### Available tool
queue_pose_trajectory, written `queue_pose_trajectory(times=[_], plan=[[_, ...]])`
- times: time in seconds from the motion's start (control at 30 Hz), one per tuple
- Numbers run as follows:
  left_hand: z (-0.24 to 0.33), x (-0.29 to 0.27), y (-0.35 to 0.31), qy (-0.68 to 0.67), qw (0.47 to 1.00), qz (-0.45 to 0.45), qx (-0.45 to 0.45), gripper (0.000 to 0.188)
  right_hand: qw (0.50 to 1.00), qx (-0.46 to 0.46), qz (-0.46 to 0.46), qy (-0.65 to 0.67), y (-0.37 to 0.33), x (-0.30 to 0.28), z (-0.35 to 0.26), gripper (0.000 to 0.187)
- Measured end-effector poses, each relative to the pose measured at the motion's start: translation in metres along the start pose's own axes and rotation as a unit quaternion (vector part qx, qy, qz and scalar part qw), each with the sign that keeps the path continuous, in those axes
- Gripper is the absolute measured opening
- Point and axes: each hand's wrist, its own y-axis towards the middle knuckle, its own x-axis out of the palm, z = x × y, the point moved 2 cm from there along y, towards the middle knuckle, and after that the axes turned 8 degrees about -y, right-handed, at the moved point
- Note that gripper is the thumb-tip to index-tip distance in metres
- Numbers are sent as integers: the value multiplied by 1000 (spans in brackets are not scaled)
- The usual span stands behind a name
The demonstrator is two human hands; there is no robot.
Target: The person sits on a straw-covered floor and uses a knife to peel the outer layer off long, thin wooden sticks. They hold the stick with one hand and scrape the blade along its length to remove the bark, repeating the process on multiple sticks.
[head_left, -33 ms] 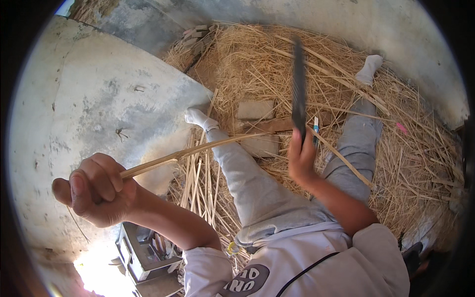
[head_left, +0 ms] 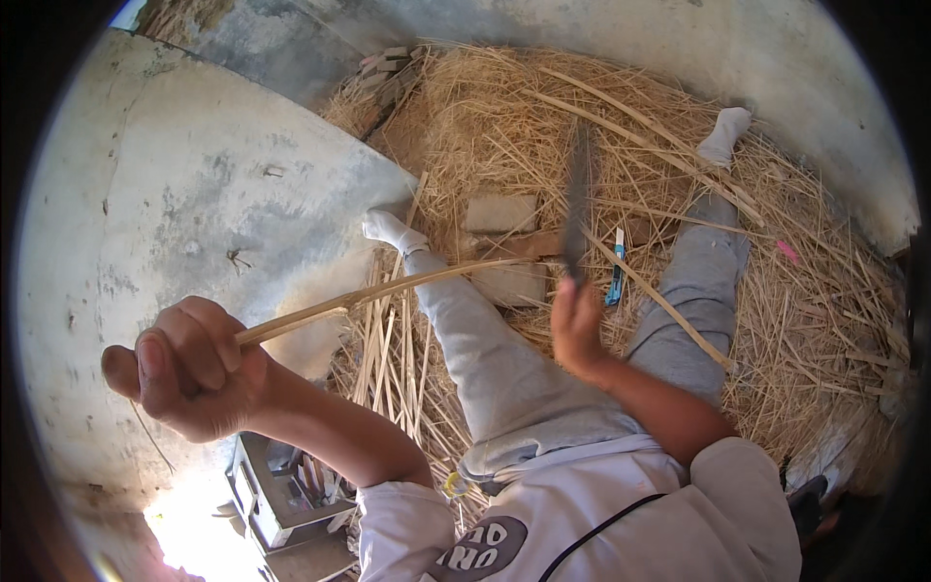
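Observation:
My left hand (head_left: pixel 189 373), raised on the left, is closed around one end of a long split bamboo strip (head_left: pixel 388 288). The strip stretches to the right across my shin, its thin far end close to a dark long-bladed knife (head_left: pixel 579 204). My right hand (head_left: pixel 579 335) grips that knife by its handle, the blade pointing away from me and smeared by motion. Whether blade and strip touch, I cannot tell. Beneath them lie a reddish-brown plank (head_left: pixel 529 245) and a pale brick-like block (head_left: pixel 500 214).
Straw-like shavings (head_left: pixel 485 116) cover the floor between my outstretched legs. A teal utility knife (head_left: pixel 615 272) and a loose strip (head_left: pixel 669 306) lie right of my right hand. A pale wall (head_left: pixel 194 184) rises at left; a dark box (head_left: pixel 276 495) with odds and ends stands lower left.
My right hand and the long-bladed knife have moved toward me and slightly left, uncovering more of the utility knife. My left hand and the bamboo strip have hardly moved.

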Motion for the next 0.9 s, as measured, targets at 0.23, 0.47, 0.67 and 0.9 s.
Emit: queue_pose_trajectory(times=[0.23, 0.47, 0.67, 0.9], plan=[[17, -19, -21, 24, 998, 51, 11, 37, 989, 78, -125, 5, 47, -32, -54, 37], [6, -17, -13, 8, 996, 81, 22, 38, 995, -19, -22, -96, -17, 66, 69, 32], [21, -42, -31, 104, 981, 162, 18, 38, 996, 56, -71, -24, 60, -28, -70, 27], [11, -36, -19, 112, 976, 186, 24, 39, 966, -20, -173, -192, -16, 79, 66, 43]])
